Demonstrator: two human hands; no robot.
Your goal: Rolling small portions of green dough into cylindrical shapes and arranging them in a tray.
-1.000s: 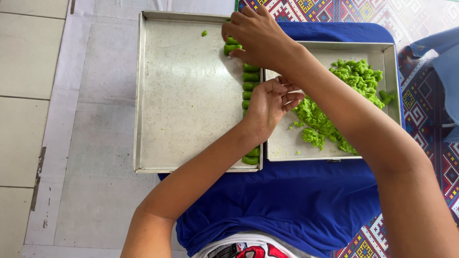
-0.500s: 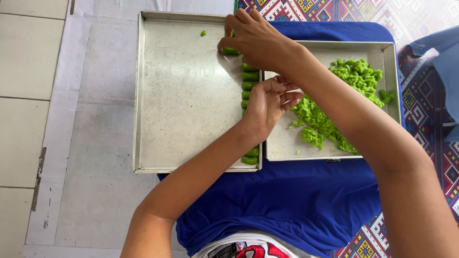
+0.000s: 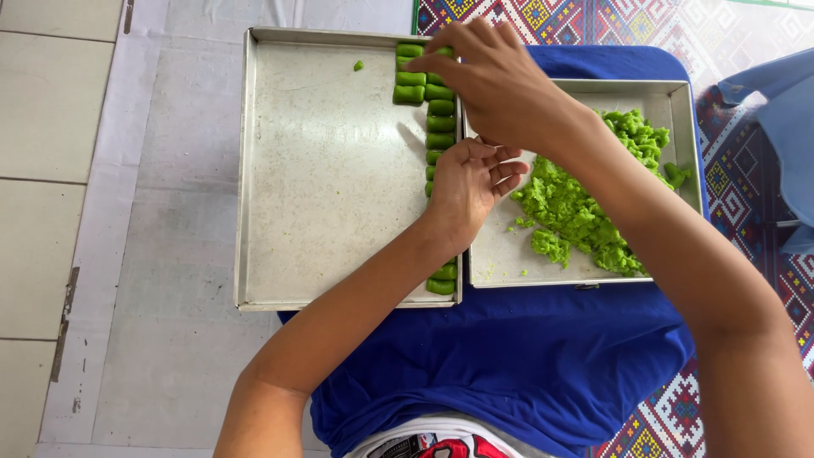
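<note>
Right hand has shifted left to 12 o'clock, fingertips pinching a green dough roll atop the column | left hand loosely curled, holding nothing I can see | large tray at 9 o'clock | green dough heap at 3 o'clock in small tray

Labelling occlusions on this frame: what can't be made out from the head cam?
- Head view: the right hand covers the top of the green dough-piece column; whether it holds a piece is hidden.
- The left hand hides the column's middle, so no count.
- The right forearm covers part of the green dough pile.
- Left palm contents: cannot tell.
</note>
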